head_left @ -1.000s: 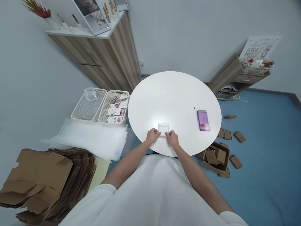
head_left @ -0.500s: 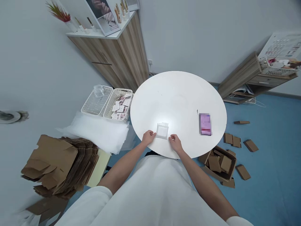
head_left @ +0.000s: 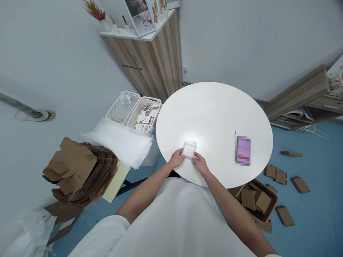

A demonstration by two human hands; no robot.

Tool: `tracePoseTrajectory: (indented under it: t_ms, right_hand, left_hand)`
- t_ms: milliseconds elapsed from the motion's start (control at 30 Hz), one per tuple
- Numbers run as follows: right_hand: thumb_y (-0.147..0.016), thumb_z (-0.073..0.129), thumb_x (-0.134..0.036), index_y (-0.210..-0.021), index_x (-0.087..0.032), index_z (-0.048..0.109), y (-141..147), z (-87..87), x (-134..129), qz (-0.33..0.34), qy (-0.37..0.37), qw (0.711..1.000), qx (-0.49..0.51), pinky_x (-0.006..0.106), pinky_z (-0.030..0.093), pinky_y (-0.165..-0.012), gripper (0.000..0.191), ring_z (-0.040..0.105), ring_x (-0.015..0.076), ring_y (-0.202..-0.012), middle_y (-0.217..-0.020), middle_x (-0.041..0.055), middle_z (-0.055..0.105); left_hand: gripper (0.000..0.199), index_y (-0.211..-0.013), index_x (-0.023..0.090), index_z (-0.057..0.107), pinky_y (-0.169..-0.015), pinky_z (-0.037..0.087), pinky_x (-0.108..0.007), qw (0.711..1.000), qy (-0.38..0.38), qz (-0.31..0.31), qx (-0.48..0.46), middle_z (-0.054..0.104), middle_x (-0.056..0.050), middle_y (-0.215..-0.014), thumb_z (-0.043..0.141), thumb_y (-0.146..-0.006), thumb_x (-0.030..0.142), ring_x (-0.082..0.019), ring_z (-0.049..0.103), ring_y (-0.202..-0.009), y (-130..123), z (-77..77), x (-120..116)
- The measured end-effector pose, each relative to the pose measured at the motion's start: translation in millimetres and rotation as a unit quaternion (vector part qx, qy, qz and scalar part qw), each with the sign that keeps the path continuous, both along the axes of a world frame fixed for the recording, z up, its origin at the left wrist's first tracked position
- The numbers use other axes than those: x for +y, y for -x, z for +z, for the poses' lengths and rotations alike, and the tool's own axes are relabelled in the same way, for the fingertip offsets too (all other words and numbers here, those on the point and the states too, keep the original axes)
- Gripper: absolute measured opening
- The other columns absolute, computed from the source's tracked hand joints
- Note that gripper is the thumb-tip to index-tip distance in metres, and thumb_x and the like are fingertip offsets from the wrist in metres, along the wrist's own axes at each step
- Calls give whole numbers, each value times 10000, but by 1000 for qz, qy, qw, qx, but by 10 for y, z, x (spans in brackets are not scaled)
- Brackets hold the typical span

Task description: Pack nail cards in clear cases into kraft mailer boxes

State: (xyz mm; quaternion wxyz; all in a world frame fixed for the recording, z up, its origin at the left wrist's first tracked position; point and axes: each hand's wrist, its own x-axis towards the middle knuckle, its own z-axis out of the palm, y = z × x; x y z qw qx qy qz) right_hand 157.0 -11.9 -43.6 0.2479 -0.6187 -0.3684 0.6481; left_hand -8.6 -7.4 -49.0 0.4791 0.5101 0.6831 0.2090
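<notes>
So both hands are on the small white pouch (head_left: pixel 189 150), which sits flat near the front edge of the round white table (head_left: pixel 214 117), a bit below the middle of the frame. Left hand (head_left: pixel 177 158) has its fingertips pinched on the left edge, and right hand (head_left: pixel 200 164) is doing the same on the right edge, down toward the lower corner. Exactly how the fingers wrap the edges is too small to make out.

Over on the right side of the tabletop there's a purple rectangular item (head_left: pixel 243 151), all pixelated, well apart from the hands.

Left of the table, two white plastic baskets sit side by side. The left basket (head_left: pixel 119 112) has clear plastic stuff in it, and the right basket (head_left: pixel 143 117) is loaded with little printed cards (head_left: pixel 147 119). Just below them is a pile of translucent white sheets (head_left: pixel 120 139), then a big stack of flattened brown cardboard (head_left: pixel 80 167) in the lower left.

Lower right, an open cardboard box (head_left: pixel 270 208) full of small brown boxes (head_left: pixel 248 198) is on the blue floor (head_left: pixel 318 167), partly hidden by the table, with more of those small ones lying around it. Wood-grain cabinet (head_left: pixel 160 53) up top, left of center, and a wood-grain shelf unit (head_left: pixel 300 92) at the right edge.
</notes>
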Motion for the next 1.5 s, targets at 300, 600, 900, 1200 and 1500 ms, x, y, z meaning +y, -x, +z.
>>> tracePoseTrajectory:
  t_ms: [300, 600, 900, 1200, 1500]
  right_hand:
    - [-705, 531, -282, -1248, -207, 403, 535, 105, 411, 13, 14, 999, 27, 332, 456, -808, 563, 589, 186, -924, -1093, 69, 607]
    - [-697, 559, -311, -1245, -232, 412, 1471, 87, 1090, 29, -8, 999, 14, 346, 434, -843, 573, 548, 200, -1003, -1112, 74, 587]
    - [-668, 588, -290, -1208, -247, 452, 1869, 42, 1389, 2, -40, 999, 12, 346, 387, -925, 558, 457, 191, -1119, -1228, 52, 500]
    - [-660, 595, -290, -1193, -271, 463, 1891, 64, 1331, -7, -60, 998, -27, 332, 396, -914, 550, 424, 193, -1143, -1305, 30, 416]
    - [-662, 596, -337, -1200, -279, 449, 1530, 157, 1019, 52, -29, 996, -70, 353, 406, -893, 561, 427, 201, -1139, -1298, 42, 430]
  left_hand:
    - [492, -1212, 175, 423, -809, 445, -307, 997, -22, 63, -29, 528, -86, -1159, 506, -727, 171, -184, 519, -990, 474, -43, 270]
    - [558, -1223, 203, 386, -916, 395, -349, 991, -92, 93, -25, 429, -87, -1252, 498, -685, 103, -204, 431, -1137, 1297, -123, 807]
    - [631, -1294, 224, 287, -1051, 215, -425, 996, -92, -1, 13, 173, -81, -1419, 501, -707, 137, -238, 157, -1309, 1617, -143, 1069]
    - [693, -1334, 226, 184, -1056, 168, -444, 995, -89, -39, 27, 56, -78, -1449, 515, -728, 170, -249, 66, -1327, 1637, -120, 1051]
    - [645, -1317, 213, 244, -1046, 220, -415, 996, -81, 18, 16, 138, -92, -1434, 529, -739, 212, -249, 103, -1322, 1592, -8, 802]
